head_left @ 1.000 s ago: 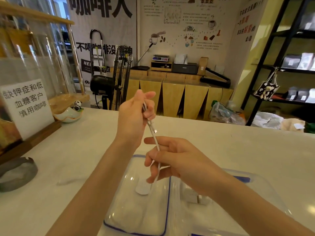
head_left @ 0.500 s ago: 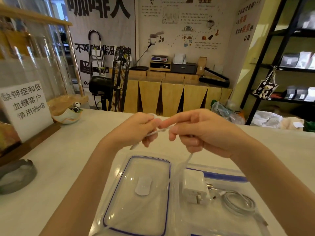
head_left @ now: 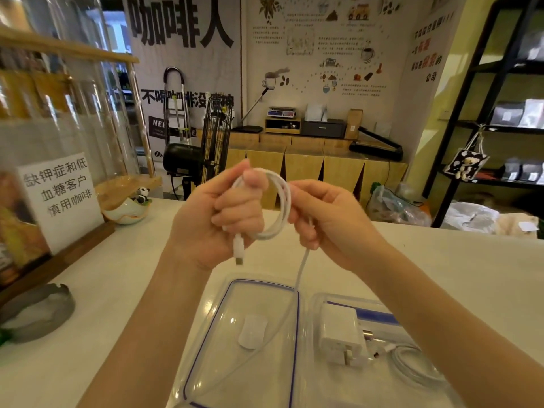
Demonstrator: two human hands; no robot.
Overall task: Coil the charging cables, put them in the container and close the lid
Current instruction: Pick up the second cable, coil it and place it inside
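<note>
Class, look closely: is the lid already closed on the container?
No: the lid lies flat on the counter beside the open container, which holds a charger.

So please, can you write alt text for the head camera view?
Two hands wind a white charging cable into a loop above a white counter. Below lie a clear lid and an open container holding a white charger.

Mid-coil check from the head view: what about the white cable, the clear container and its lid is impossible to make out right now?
- White charging cable: its loose tail fades against the clear blue-edged lid; the far end is unseen.
- Loop count: the left hand and right hand cover parts of the coil.
- Clear plastic container: the right forearm and the bottom edge cut off its near side.
- Second coiled white cable: partly under the forearm.
</note>
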